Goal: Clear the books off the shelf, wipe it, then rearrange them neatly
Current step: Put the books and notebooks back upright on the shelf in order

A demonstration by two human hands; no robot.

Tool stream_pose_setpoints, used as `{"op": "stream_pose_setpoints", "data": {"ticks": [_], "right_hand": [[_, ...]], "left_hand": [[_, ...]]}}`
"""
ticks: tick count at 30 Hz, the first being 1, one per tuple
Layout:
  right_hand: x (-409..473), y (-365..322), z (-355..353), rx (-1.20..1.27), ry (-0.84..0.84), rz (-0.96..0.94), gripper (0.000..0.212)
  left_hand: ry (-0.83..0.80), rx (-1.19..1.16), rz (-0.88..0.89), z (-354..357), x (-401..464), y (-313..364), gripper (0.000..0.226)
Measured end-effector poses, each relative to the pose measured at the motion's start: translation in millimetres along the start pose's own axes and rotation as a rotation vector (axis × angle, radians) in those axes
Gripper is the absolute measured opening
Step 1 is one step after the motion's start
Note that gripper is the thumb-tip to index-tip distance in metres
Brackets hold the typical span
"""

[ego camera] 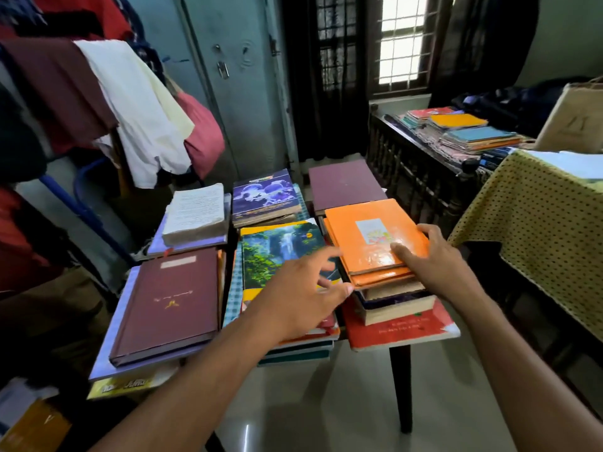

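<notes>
Several stacks of books cover a small dark-legged table. An orange book tops the front right stack, over a thick paperback and a red book. My right hand rests on the orange book's near right corner, thumb on the cover and fingers along its right edge. My left hand hovers with fingers apart over the waterfall-cover book, fingertips close to the orange stack's left edge. A maroon hardcover lies front left, a purple-cover book and a plain maroon book behind.
A clothes rack with hanging garments stands at the left. A dark wooden shelf with more stacked books is at the back right. A yellow dotted cloth covers furniture on the right. A metal cupboard stands behind.
</notes>
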State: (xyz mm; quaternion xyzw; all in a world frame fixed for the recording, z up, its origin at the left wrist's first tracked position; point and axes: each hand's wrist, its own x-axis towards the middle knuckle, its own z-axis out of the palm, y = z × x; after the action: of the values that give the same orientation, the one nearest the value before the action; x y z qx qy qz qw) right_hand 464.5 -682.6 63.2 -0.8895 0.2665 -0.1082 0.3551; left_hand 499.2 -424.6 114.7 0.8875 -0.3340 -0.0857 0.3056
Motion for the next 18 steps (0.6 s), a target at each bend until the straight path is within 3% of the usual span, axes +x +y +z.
{"op": "stream_pose_setpoints", "data": {"ticks": [4, 8, 10, 14, 16, 18], "right_hand": [[-6.0, 0.0, 5.0, 0.074, 0.072, -0.016, 0.077], [-3.6, -0.1, 5.5, 0.097, 0.095, -0.067, 0.078], [-5.9, 0.6, 9.0, 0.205, 0.191, -0.115, 0.077], [-14.5, 1.4, 13.7, 0.798, 0.415, -0.134, 0.065], [-17.1, -4.2, 9.8, 1.191, 0.339, -0.088, 0.063], [-19.9, -14.9, 2.3, 1.382, 0.262, -0.067, 0.066]], "left_hand": [[-0.117, -0.142, -0.160, 9.6, 24.8, 14.8, 0.066], [-0.099, -0.366, -0.321, 9.4, 40.6, 24.1, 0.059], [-0.111, -0.430, -0.360, 8.3, 43.0, 27.0, 0.057], [-0.162, -0.592, -0.376, 14.0, 44.8, 29.4, 0.061], [-0.108, -0.636, -0.364, 18.5, 45.7, 28.1, 0.059], [0.005, -0.617, -0.360, 17.9, 46.9, 25.7, 0.048]]}}
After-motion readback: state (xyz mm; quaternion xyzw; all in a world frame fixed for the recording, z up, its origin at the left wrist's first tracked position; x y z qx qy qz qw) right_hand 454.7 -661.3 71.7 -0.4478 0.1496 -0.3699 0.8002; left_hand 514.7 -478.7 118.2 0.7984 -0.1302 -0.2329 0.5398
